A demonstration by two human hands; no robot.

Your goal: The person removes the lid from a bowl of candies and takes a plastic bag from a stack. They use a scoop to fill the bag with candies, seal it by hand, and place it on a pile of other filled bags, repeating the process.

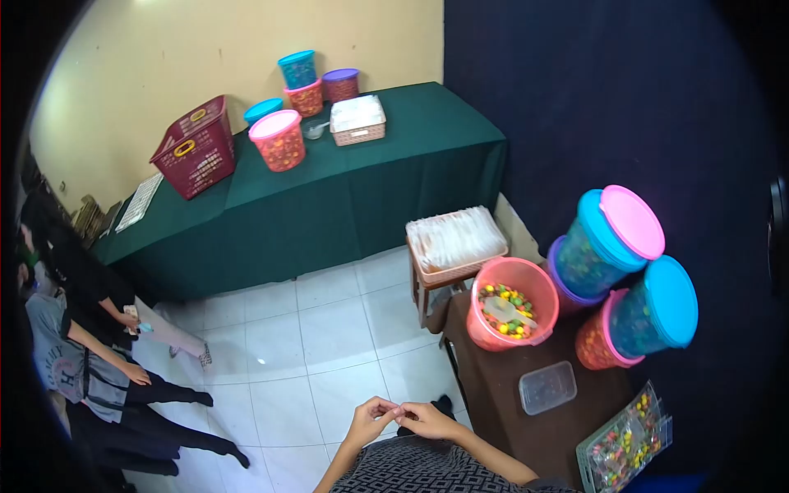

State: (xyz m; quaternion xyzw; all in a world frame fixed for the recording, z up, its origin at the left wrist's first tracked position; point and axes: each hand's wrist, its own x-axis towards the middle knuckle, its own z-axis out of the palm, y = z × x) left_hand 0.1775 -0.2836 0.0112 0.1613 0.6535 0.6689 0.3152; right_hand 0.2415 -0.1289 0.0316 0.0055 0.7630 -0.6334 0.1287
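Note:
My left hand [374, 421] and my right hand [427, 420] meet at the fingertips in front of my patterned clothing, low in the view. The fingers of both are bent and pressed together; anything between them is too small to make out. To the right, on a brown table [493, 386], stands an open pink bucket [544, 333] with colourful candies [519, 329] and a clear scoop [503, 310] inside. Nearer me on that table lies a clear plastic container [548, 388].
Lidded buckets [588, 255] and a basket of candy packs [629, 444] stand at the right. A tray of packets [457, 240] sits on a stool. Behind, a green-covered table [345, 201] holds buckets and a maroon basket [197, 152]. People [90, 370] are at the left.

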